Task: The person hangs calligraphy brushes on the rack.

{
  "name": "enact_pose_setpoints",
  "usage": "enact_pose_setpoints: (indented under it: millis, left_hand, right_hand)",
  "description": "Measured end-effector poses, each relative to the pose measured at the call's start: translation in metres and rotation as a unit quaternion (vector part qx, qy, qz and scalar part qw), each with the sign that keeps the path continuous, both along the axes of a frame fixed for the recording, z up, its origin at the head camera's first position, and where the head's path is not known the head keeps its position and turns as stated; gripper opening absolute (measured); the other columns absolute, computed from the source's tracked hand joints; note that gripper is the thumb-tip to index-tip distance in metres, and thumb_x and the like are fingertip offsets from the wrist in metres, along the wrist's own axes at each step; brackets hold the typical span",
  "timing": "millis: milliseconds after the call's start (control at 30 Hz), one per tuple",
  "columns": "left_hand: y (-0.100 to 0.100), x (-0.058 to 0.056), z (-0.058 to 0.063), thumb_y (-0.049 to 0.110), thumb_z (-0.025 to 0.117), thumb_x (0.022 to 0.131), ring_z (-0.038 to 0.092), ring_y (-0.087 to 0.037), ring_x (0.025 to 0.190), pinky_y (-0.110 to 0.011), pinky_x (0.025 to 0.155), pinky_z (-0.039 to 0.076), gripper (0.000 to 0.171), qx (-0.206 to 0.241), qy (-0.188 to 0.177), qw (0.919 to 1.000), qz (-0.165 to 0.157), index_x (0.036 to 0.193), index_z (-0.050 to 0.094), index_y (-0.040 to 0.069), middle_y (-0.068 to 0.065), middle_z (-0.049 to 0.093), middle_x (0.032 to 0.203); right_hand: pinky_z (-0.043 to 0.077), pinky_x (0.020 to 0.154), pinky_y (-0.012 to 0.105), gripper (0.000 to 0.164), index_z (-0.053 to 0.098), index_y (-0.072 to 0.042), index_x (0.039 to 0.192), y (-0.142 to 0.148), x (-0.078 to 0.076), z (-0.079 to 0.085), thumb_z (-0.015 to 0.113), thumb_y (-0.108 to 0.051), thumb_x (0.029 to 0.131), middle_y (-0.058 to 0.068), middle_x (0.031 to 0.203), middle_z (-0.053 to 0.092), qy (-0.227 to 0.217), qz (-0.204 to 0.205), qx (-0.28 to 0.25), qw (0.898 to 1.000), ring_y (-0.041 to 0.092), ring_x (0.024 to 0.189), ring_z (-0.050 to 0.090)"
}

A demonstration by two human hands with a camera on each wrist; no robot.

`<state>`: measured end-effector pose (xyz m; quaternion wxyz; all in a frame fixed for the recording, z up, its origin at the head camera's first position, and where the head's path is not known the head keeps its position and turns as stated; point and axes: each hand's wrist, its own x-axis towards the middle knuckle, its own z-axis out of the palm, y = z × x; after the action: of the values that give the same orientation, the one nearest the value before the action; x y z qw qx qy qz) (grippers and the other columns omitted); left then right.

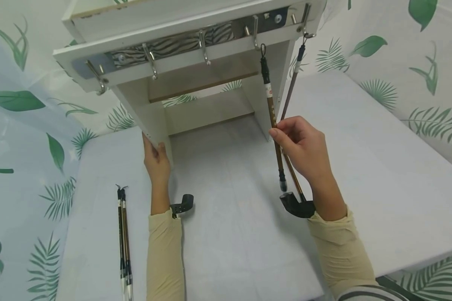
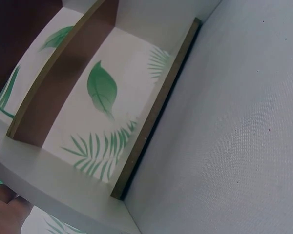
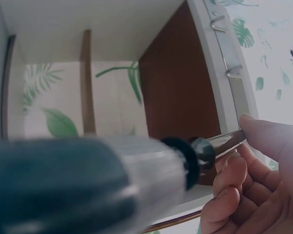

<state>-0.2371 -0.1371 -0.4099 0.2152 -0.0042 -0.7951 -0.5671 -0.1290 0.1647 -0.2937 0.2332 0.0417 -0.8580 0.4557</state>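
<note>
My right hand (image 1: 305, 150) pinches a calligraphy brush (image 1: 269, 90) by its brown handle, with the bristle end pointing down. The brush's top loop is close under a metal hook (image 1: 255, 33); I cannot tell whether they touch. In the right wrist view, the capped brush tip (image 3: 88, 185) looms large and blurred before the fingers. A second calligraphy brush (image 1: 291, 85) hangs from the rightmost hook (image 1: 306, 19), partly behind the right hand. With thumb inside and fingers outside, my left hand (image 1: 158, 165) grips the side panel (image 1: 137, 108) of a white cabinet (image 2: 73, 190).
Several brushes (image 1: 124, 230) lie side by side on the white-covered table (image 1: 229, 234), left of the left forearm. More hooks (image 1: 150, 62) line the cabinet's front rail. A brown shelf (image 1: 207, 77) spans its inside. Leaf-patterned cloth (image 1: 384, 46) stands behind.
</note>
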Motion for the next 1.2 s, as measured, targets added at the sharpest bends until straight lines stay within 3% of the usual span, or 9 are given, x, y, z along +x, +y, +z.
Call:
enact_pose_setpoints:
  millis: [533, 767, 1200]
  left_hand:
    - [0.0004, 0.0011, 0.0007, 0.015, 0.039, 0.101, 0.031, -0.025, 0.141, -0.044, 0.114, 0.033, 0.06, 0.001, -0.001, 1.0, -0.004, 0.154, 0.012, 0.025, -0.006, 0.027, 0.156]
    - [0.0008, 0.0012, 0.0036, 0.011, 0.04, 0.1, 0.031, -0.028, 0.141, -0.046, 0.113, 0.033, 0.061, 0.006, 0.001, 1.0, -0.001, 0.154, 0.013, 0.02, -0.008, 0.028, 0.155]
    - [-0.0014, -0.0014, -0.0012, 0.013, 0.04, 0.1, 0.031, -0.027, 0.141, -0.046, 0.113, 0.033, 0.061, -0.002, 0.004, 1.0, 0.001, 0.154, 0.013, 0.022, -0.008, 0.028, 0.155]
  right_hand:
    - [0.038, 0.057, 0.01, 0.019, 0.062, 0.004, 0.098, -0.0003, -0.0029, -0.0018, 0.065, -0.012, 0.089, 0.013, 0.082, 0.065, 0.003, -0.003, -0.007, 1.0, -0.002, 0.065, 0.048]
    - [0.039, 0.056, 0.01, 0.02, 0.062, 0.003, 0.099, -0.0024, -0.0032, 0.0, 0.064, -0.015, 0.09, 0.013, 0.082, 0.065, 0.001, -0.003, -0.01, 1.0, 0.0, 0.064, 0.048]
    - [0.039, 0.057, 0.011, 0.021, 0.062, 0.003, 0.099, -0.0028, -0.0045, 0.0005, 0.063, -0.015, 0.091, 0.014, 0.083, 0.066, -0.008, -0.004, -0.014, 1.0, 0.0, 0.065, 0.048]
